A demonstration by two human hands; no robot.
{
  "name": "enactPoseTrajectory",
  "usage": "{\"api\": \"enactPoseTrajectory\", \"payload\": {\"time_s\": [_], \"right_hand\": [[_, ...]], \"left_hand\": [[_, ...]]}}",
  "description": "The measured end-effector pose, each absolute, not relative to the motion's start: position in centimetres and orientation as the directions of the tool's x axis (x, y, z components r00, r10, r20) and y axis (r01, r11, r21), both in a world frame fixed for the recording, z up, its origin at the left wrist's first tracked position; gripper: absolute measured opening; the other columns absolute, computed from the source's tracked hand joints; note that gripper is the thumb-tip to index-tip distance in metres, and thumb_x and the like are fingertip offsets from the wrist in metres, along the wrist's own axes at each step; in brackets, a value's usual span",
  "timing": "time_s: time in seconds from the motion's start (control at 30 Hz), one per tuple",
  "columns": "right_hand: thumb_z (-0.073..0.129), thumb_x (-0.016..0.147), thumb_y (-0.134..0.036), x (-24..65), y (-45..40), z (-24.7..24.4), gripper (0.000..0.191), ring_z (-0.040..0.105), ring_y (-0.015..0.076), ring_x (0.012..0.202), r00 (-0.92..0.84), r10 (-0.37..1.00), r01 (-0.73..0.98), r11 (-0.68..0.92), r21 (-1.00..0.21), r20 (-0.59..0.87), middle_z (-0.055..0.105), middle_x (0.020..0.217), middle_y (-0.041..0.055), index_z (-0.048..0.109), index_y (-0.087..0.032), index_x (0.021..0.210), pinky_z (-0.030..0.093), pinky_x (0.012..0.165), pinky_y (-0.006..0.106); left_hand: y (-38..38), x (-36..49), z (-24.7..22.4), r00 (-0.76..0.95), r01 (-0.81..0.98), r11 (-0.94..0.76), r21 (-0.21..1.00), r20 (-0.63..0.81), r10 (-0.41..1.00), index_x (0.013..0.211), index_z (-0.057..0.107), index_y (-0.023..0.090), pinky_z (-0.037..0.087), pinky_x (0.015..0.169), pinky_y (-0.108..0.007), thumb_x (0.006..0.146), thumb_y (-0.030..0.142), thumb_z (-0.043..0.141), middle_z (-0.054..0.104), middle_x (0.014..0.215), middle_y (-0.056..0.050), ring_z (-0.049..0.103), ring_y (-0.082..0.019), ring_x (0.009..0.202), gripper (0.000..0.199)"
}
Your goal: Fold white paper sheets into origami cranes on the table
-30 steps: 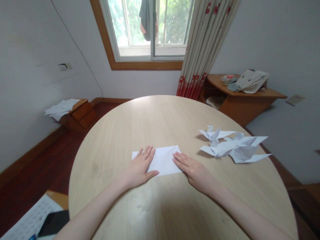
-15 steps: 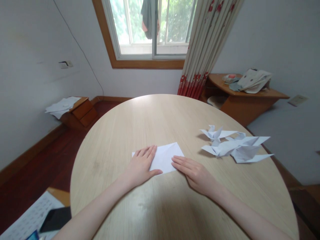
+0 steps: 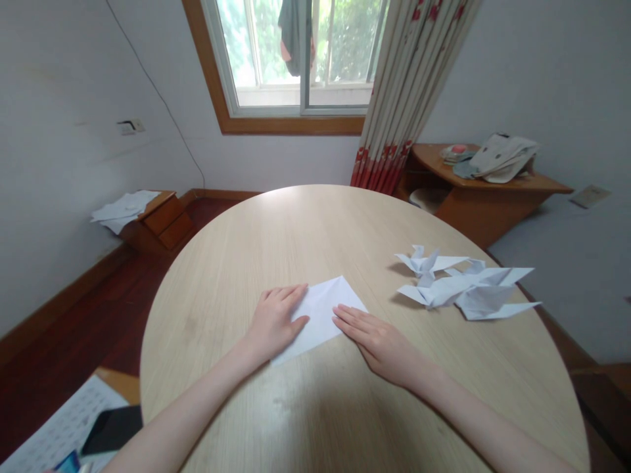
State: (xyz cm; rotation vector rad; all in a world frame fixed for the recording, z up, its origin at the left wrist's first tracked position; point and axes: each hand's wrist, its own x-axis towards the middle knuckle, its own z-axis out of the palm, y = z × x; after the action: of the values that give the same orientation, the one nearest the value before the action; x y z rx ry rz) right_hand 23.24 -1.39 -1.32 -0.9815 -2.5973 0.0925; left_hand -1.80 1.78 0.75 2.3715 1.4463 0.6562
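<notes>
A folded white paper [image 3: 318, 307] lies flat on the round wooden table [image 3: 315, 230], turned at an angle. My left hand [image 3: 273, 322] rests on its left part, thumb apart from the other fingers, palm down. On the paper's right part lie the stretched fingers of my right hand [image 3: 377, 338], flat and side by side. Both hands press on the sheet and neither grasps it. Several folded white paper figures [image 3: 463, 286] with pointed ends sit close together on the right side of the table.
At the lower left are a printed sheet [image 3: 69, 420] and a dark phone [image 3: 112, 430] beside the table. A corner desk [image 3: 497, 190] with a cloth bag [image 3: 507, 157] stands back right. Papers [image 3: 125, 207] cover a small cabinet [image 3: 170, 220] back left.
The paper has turned counterclockwise, its top corner shifting left and its lower left corner now nearer to me. My left hand's fingers have shifted and its thumb has moved up; my right hand moved slightly left.
</notes>
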Motion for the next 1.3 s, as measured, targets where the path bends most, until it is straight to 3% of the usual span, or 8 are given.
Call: {"api": "enactPoseTrajectory", "payload": {"time_s": [0.23, 0.47, 0.63, 0.77, 0.9, 1.03, 1.3], "right_hand": [[0.036, 0.081, 0.004, 22.9, -1.5, -1.2, 0.058, 0.051, 0.0249, 0.127, -0.678, 0.658, 0.648, 0.746, -0.154, 0.328, 0.056, 0.136, 0.0127, 0.054, -0.012, 0.133, 0.051, 0.097, 0.047], [0.037, 0.085, 0.000, 22.5, -1.5, -0.6, 0.053, 0.058, 0.0251, 0.117, -0.645, 0.660, 0.668, 0.732, -0.135, 0.385, 0.059, 0.133, 0.0132, 0.053, -0.014, 0.134, 0.055, 0.091, 0.044], [0.041, 0.094, -0.011, 22.3, -1.8, 0.6, 0.044, 0.061, 0.0251, 0.113, -0.559, 0.627, 0.670, 0.727, -0.151, 0.543, 0.064, 0.126, 0.0154, 0.048, -0.013, 0.137, 0.054, 0.092, 0.042], [0.041, 0.094, -0.007, 22.3, -2.8, 1.6, 0.051, 0.066, 0.0210, 0.101, -0.436, 0.595, 0.640, 0.732, -0.232, 0.676, 0.067, 0.112, 0.0123, 0.042, -0.021, 0.142, 0.057, 0.084, 0.035], [0.042, 0.095, -0.014, 21.8, -3.6, 2.6, 0.054, 0.062, 0.0230, 0.111, -0.395, 0.621, 0.633, 0.718, -0.289, 0.677, 0.059, 0.125, 0.0166, 0.031, -0.023, 0.147, 0.058, 0.084, 0.034], [0.038, 0.097, -0.016, 21.6, -3.8, 3.0, 0.055, 0.061, 0.0218, 0.114, -0.539, 0.595, 0.582, 0.775, -0.246, 0.597, 0.063, 0.123, 0.0156, 0.022, -0.018, 0.150, 0.056, 0.089, 0.033], [0.040, 0.095, -0.014, 22.3, -3.8, 2.7, 0.042, 0.069, 0.0169, 0.090, -0.558, 0.549, 0.553, 0.805, -0.215, 0.622, 0.070, 0.101, 0.0098, 0.046, -0.019, 0.136, 0.057, 0.075, 0.025]], "left_hand": [[2.1, -2.9, 2.1, 0.337, 0.515, -0.398, 0.759, 0.248, 0.908, 0.119, 0.064, 0.021, 0.047, 0.101, -0.040, 0.082, 0.015, 0.053, 0.065, 0.123, -0.007, 0.060, -0.022, 0.114, 0.039], [2.0, -3.1, 4.0, 0.230, 0.234, -0.072, 0.969, 0.016, 0.973, 0.110, 0.068, 0.019, 0.057, 0.078, -0.035, 0.065, 0.025, 0.072, 0.063, 0.119, -0.009, 0.065, -0.023, 0.100, 0.045], [1.6, -3.1, 5.4, 0.253, 0.190, -0.030, 0.981, -0.019, 0.967, 0.107, 0.068, 0.017, 0.054, 0.068, -0.027, 0.060, 0.025, 0.076, 0.060, 0.083, -0.001, 0.062, -0.017, 0.083, 0.049], [0.4, -2.4, 5.7, 0.287, 0.165, -0.062, 0.984, 0.012, 0.958, 0.097, 0.068, 0.017, 0.053, 0.063, -0.025, 0.063, 0.026, 0.074, 0.049, 0.066, 0.004, 0.062, -0.017, 0.078, 0.035], [-0.9, -1.5, 5.4, 0.311, 0.148, -0.099, 0.984, 0.049, 0.949, 0.087, 0.062, 0.019, 0.054, 0.069, -0.027, 0.067, 0.025, 0.074, 0.038, 0.056, 0.008, 0.064, -0.016, 0.075, 0.025], [-1.6, -1.2, 5.7, 0.439, 0.161, -0.122, 0.979, 0.040, 0.897, 0.088, 0.061, 0.019, 0.052, 0.071, -0.026, 0.071, 0.027, 0.073, 0.042, 0.059, 0.007, 0.063, -0.015, 0.075, 0.022], [0.0, -2.4, 5.7, 0.594, 0.177, -0.173, 0.969, 0.035, 0.803, 0.094, 0.065, 0.017, 0.047, 0.076, -0.030, 0.088, 0.053, 0.053, 0.065, 0.083, -0.005, 0.061, -0.018, 0.081, 0.039]]}}
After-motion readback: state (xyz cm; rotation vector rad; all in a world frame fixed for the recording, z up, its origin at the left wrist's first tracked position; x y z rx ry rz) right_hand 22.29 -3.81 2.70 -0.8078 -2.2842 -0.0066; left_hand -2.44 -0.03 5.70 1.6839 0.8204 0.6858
